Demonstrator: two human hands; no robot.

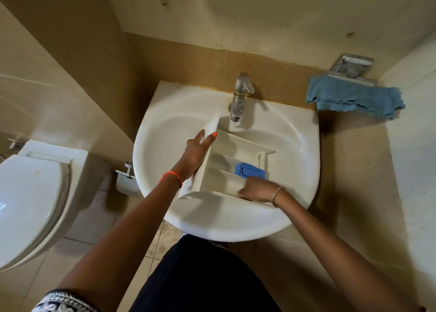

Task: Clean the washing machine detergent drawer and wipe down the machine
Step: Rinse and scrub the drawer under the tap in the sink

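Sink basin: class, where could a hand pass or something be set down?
Free: the sink bowl left of the detergent drawer, the bowl between drawer and right rim, the ledge left of the tap. Crowded: the middle, where the left hand grips the drawer and the right hand reaches inside.

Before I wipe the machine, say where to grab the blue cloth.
Take the blue cloth by its loose bunched folds hanging below the chrome wall holder, coming from the front and lifting up. It looks draped over the holder's front rail, so an upward pull should free it. The right hand is nearer.
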